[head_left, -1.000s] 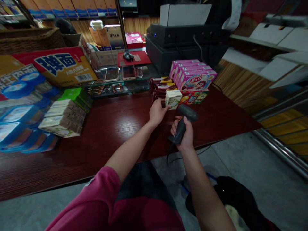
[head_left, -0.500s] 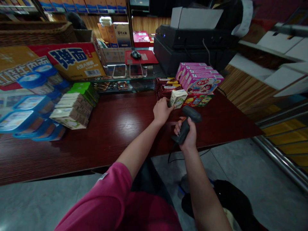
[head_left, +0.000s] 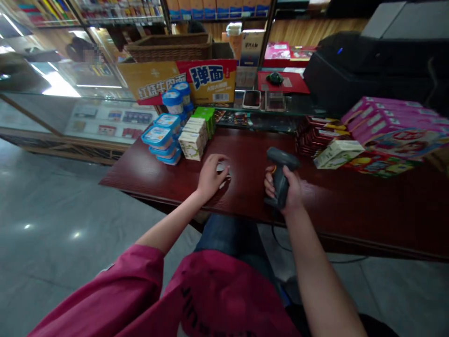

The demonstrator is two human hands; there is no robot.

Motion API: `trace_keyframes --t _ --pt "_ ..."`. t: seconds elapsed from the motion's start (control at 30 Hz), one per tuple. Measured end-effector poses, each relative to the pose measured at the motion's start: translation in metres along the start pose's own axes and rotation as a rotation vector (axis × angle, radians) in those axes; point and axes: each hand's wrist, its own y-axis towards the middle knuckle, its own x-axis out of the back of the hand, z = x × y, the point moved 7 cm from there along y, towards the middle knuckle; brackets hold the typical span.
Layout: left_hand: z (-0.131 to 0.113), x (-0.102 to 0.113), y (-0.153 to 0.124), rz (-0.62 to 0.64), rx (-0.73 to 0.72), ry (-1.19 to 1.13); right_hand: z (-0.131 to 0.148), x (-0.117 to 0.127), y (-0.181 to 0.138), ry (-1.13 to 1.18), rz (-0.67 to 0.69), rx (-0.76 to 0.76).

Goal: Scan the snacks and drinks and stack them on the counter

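My right hand (head_left: pixel 293 189) grips a dark handheld barcode scanner (head_left: pixel 280 178) by its handle above the counter. My left hand (head_left: pixel 211 175) is open, fingers curved, holding nothing, over the dark red wooden counter (head_left: pixel 245 187). Nearest to it is a row of small cream cartons (head_left: pixel 191 144) with a green pack (head_left: pixel 206 114) behind. Stacked blue-lidded plastic tubs (head_left: pixel 159 135) stand left of that row. On the right, one cream carton (head_left: pixel 338 154) stands apart, in front of dark red packets (head_left: pixel 314 135) and pink boxes (head_left: pixel 393 124).
A large noodle carton (head_left: pixel 213 89) and a wicker basket (head_left: pixel 171 47) stand behind the tubs. Phones, one of them a white-edged phone (head_left: pixel 251 99), lie on the glass shelf. A black machine (head_left: pixel 372 70) stands back right. The scanner's cable (head_left: pixel 280 243) hangs below the counter edge.
My left hand has let go of the single cream carton, which stays on the right, and has moved left towards the carton row. The view has turned left. My right hand keeps the scanner.
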Motion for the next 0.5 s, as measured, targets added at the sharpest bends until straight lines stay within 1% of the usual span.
trace_keyframes --t 0.07,0.1,0.13,0.17,0.23,0.37,0.5 --pt "0.017 0.049 -0.010 -0.204 0.046 0.097 -0.022 -0.022 0.013 -0.045 0.009 -0.048" --pt "0.025 0.068 -0.014 -0.296 0.076 0.129 -0.031 -0.030 0.018 -0.069 0.008 -0.063" --pt "0.032 0.081 -0.018 -0.366 0.104 0.150 -0.038 -0.036 0.022 -0.093 0.007 -0.071" --pt "0.039 0.088 -0.021 -0.406 0.127 0.159 -0.042 -0.041 0.024 -0.116 0.005 -0.072" --pt "0.049 0.090 -0.021 -0.409 0.150 0.146 -0.047 -0.044 0.026 -0.154 0.002 -0.059" --pt "0.061 0.073 -0.016 -0.348 0.169 0.084 -0.043 -0.039 0.023 -0.175 -0.017 -0.005" --pt "0.075 0.059 -0.010 -0.298 0.226 0.042 -0.039 -0.036 0.021 -0.170 -0.042 0.054"
